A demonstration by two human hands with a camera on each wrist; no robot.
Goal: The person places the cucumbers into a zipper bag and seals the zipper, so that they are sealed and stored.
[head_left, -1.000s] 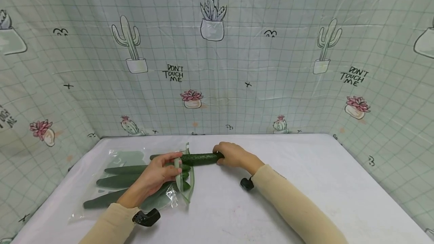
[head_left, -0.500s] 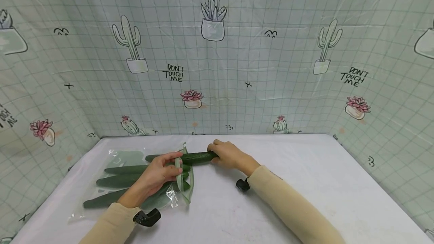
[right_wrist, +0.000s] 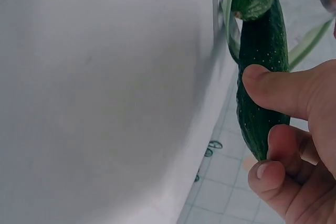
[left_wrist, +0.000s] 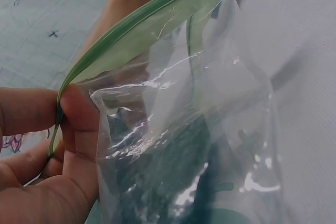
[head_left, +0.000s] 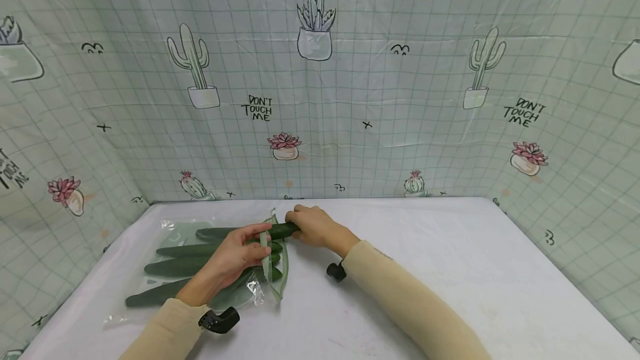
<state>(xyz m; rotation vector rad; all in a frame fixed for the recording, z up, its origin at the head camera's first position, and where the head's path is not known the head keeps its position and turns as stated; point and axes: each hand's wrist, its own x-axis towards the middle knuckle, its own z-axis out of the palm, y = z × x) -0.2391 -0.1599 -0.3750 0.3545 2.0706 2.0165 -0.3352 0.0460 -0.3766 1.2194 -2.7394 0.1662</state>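
Note:
My right hand (head_left: 312, 225) grips the right end of a dark green cucumber (head_left: 283, 231); the right wrist view shows the thumb and curled fingers around that cucumber (right_wrist: 262, 93). Its far part lies inside a clear zip bag (head_left: 120, 293) with a green-edged mouth. My left hand (head_left: 235, 257) pinches one edge of the bag's mouth, and the left wrist view shows the green zip strip (left_wrist: 121, 27) between thumb and fingers. Several other cucumbers (head_left: 175, 266) lie side by side in the bag, partly hidden under my left hand and forearm.
A white table (head_left: 425, 282) carries the bag on its left half. Behind and beside it hangs a grid-patterned curtain (head_left: 350, 82) printed with potted plants. A black camera mount (head_left: 220, 321) sits on the left wrist, another black mount (head_left: 336, 272) on the right.
My right hand has moved left, sliding the cucumber farther into the bag, so less of it sticks out of the mouth. My left hand stays at the bag's edge.

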